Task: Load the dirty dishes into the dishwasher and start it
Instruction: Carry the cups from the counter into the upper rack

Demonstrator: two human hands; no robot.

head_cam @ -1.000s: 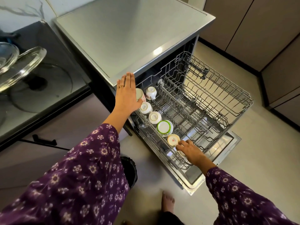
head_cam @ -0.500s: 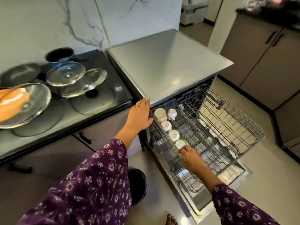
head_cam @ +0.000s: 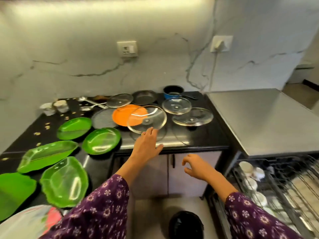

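The coming move turns on the large glass lid [head_cam: 151, 114] that lies straight ahead of the left hand [head_cam: 146, 145], just beyond its fingertips on the black table [head_cam: 203, 135]. The lid is round, so it offers no long axis to line up with. What matters is its near rim, which faces the hand, while its far part overlaps an orange plate [head_cam: 123, 115]. It seems to sit at a slight tilt, though blur makes this uncertain. The left hand is stretched forward over the table's front edge, fingers straight and spread wide, holding nothing. The longest fingertips reach the lid's near rim, but it cannot be told whether they touch it. The right hand [head_cam: 194, 167] hangs lower, in front of the cabinet doors and well short of the table, fingers loosely curled around nothing, so the left hand is plainly the nearer one. Two smaller glass lids [head_cam: 177, 106] lie to the right of the large one, and green plates [head_cam: 101, 140] lie to its left, nearer the person. The dishwasher rack [head_cam: 293, 187], pulled out at the lower right with white cups [head_cam: 246, 167] along its near side, lies on the far side of the right hand, so the lid would likely have to travel rightward and down to reach it.
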